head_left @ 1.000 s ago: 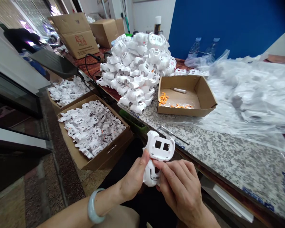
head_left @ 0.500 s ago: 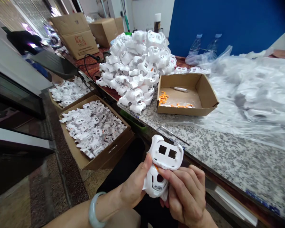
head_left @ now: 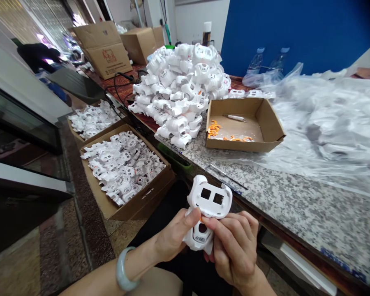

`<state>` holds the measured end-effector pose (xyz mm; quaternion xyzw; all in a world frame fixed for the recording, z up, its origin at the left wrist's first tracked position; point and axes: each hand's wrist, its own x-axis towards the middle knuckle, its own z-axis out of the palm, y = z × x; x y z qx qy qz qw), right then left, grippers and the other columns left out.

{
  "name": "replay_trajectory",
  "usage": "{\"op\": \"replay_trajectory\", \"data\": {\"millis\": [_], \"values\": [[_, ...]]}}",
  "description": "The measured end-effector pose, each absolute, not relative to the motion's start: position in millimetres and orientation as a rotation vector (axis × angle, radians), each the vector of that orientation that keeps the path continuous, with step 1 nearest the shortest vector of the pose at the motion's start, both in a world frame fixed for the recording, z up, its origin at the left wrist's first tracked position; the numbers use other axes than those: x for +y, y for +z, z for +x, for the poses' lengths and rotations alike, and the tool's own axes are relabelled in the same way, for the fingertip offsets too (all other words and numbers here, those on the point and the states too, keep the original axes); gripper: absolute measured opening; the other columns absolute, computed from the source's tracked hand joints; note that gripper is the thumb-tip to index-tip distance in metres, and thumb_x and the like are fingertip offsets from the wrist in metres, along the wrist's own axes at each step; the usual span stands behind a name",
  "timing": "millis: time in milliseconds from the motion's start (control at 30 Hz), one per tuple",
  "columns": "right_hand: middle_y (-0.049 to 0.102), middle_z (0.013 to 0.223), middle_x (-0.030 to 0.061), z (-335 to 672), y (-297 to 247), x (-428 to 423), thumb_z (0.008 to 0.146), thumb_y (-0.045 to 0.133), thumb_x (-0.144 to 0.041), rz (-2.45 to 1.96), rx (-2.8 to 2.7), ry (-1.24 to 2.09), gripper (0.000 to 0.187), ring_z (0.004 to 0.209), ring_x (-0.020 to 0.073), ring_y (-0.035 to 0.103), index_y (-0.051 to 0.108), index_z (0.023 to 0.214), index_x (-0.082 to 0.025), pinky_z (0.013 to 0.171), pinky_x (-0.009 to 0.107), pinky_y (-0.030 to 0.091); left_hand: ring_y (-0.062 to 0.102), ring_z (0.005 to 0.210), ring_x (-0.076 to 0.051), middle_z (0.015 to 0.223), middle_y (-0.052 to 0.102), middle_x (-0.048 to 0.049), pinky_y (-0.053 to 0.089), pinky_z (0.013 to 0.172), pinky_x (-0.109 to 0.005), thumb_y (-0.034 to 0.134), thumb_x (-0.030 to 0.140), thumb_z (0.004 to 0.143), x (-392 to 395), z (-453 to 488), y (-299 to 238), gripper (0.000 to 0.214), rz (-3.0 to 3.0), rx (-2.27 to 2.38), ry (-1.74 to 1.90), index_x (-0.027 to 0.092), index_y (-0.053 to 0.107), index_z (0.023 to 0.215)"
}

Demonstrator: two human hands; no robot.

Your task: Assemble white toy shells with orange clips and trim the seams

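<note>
A white plastic shell (head_left: 210,196) with two square holes and a lower part marked with dark print is held up in front of my lap. My left hand (head_left: 175,232) grips its left side, the thumb pressing near the narrow middle. From the right, my right hand (head_left: 236,242) is closed against the same shell, its index fingertip on a small orange piece (head_left: 202,219) at the middle. Most of that orange piece is covered by my fingers. The right hand's other fingers curl beside the lower part, and their tips are partly hidden.
A shallow cardboard tray (head_left: 245,144) holds orange pieces (head_left: 214,129) and a white pen-like tool (head_left: 236,118). Behind it rises a pile of white shells (head_left: 179,92). A thin metal rod (head_left: 228,176) lies at the counter edge. An open carton (head_left: 142,203) of shells stands left; plastic sheeting (head_left: 342,123) covers the right.
Both hands and the shell have shifted slightly left. My left thumb now sits closer to the orange piece, and less of that piece shows. The view has moved a little.
</note>
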<state>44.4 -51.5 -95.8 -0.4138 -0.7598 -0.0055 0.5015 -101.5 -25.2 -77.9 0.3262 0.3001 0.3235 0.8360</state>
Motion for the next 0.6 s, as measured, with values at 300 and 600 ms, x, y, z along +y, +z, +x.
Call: {"op": "replay_trajectory", "data": {"millis": [300,600], "values": [[0.057,0.085,0.0044,50,-82,-48,0.083,0.041,-0.007,-0.955,-1.86,0.333,0.041,0.08,0.0168,0.052,0.053,0.121,-0.015,0.073,0.038,0.034,0.06,0.054,-0.016,0.062,0.064,-0.0082,0.047,0.051,-0.022,0.055,0.054,0.077,-12,-112,-72,0.047,0.817,0.659,0.601,0.009,0.065,0.078],[0.061,0.089,0.0054,60,-82,-52,0.081,0.044,-0.001,-0.96,-1.773,0.337,0.044,0.08,0.0162,0.055,0.053,0.121,-0.016,0.07,0.036,0.038,0.062,0.053,-0.017,0.075,0.061,-0.0066,0.048,0.049,-0.024,0.056,0.049,0.077,-8,-113,-71,0.042,0.758,0.609,0.585,0.009,0.064,0.086]]}}
